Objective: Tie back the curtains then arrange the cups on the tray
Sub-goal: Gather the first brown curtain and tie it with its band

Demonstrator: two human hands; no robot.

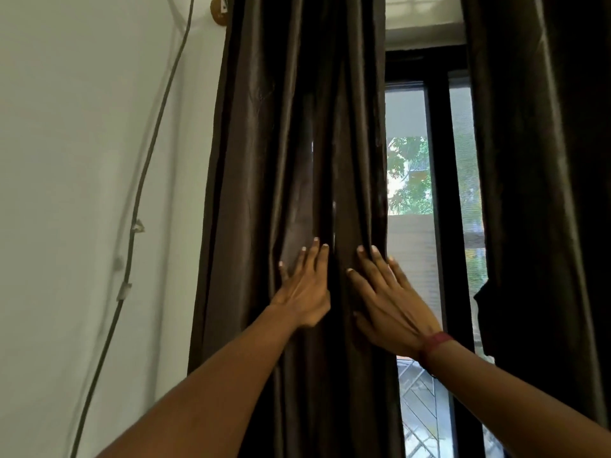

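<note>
A dark brown left curtain point(284, 143) hangs gathered in folds left of the window. My left hand point(305, 285) lies flat on its folds with fingers spread. My right hand point(390, 299), a red band on its wrist, presses flat on the curtain's right edge with fingers apart. Neither hand grips the fabric. A second dark curtain point(542, 193) hangs at the right side. No tie-back, cups or tray are in view.
Between the curtains a window point(436, 193) with a dark frame shows trees outside. A grey cable point(142, 180) runs down the white wall on the left, held by clips. A round wooden rod end point(218, 8) sticks out at the top.
</note>
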